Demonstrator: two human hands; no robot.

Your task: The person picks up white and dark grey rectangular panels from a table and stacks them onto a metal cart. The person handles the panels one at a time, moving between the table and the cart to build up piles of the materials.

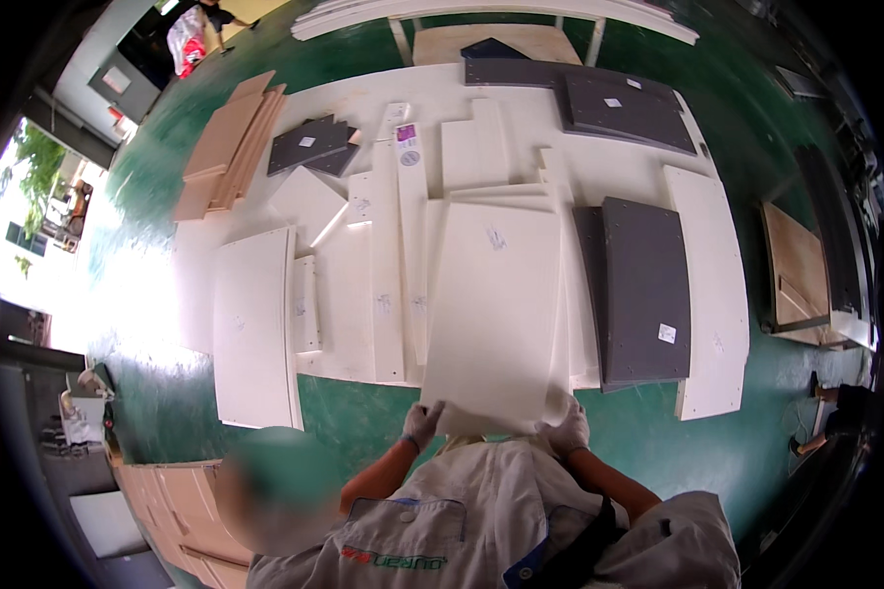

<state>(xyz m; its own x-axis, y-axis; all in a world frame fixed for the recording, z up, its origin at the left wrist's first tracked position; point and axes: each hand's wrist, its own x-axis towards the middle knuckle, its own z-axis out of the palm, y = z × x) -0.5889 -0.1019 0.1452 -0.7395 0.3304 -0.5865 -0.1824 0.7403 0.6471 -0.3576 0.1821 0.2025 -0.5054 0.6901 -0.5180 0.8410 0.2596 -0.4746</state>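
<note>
A large white board [496, 314] lies in front of me, its near end reaching past the table's near edge toward my body. My left hand [423, 422], in a pale glove, is closed on its near left corner. At the near right corner my right hand [567, 430], gloved too, grips the same board. The far end rests over other white panels [501, 191], and another white edge shows along its right side. To the right lie dark grey panels [646, 294], one with a small white label.
White panels stand at the table's left [253, 334] and right [712, 304] ends, overhanging the near edge. Brown boards [228, 147] are stacked far left, and dark panels [629, 113] far right. Brown cardboard [172, 501] is at lower left. People stand far left and at right.
</note>
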